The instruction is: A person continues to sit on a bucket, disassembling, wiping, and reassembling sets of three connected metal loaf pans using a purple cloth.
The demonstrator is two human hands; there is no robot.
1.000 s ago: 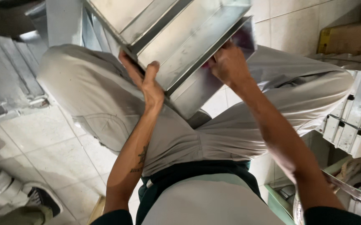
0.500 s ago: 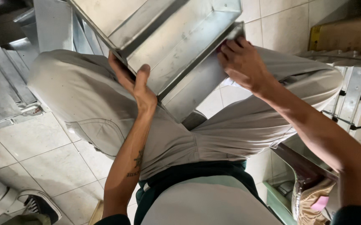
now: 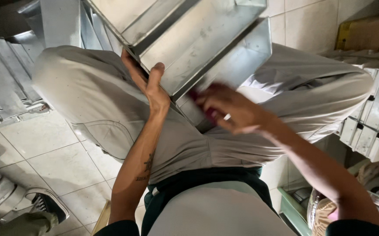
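Observation:
A grey sheet-metal duct piece [image 3: 198, 39] with folded flanges rests over my lap, on my light grey trousers [image 3: 93, 100]. My left hand [image 3: 148, 85] grips its near left edge, fingers hooked over the rim. Lower down, my right hand [image 3: 226, 109] is blurred with motion just below the duct's near corner, and something small and dark reddish shows in its fingers; I cannot tell what it is. A ring shows on one finger.
More folded metal pieces [image 3: 6, 87] lie stacked at the left on the tiled floor [image 3: 45, 153]. White metal brackets [image 3: 373, 126] and a yellow box [image 3: 364, 30] stand at the right. Another person's shoe [image 3: 47, 205] is at the lower left. A green bin edge [image 3: 294, 209] sits near my right forearm.
My right hand has left the duct's right edge and dropped toward the near corner, moving fast. The left hand keeps its grip on the left edge.

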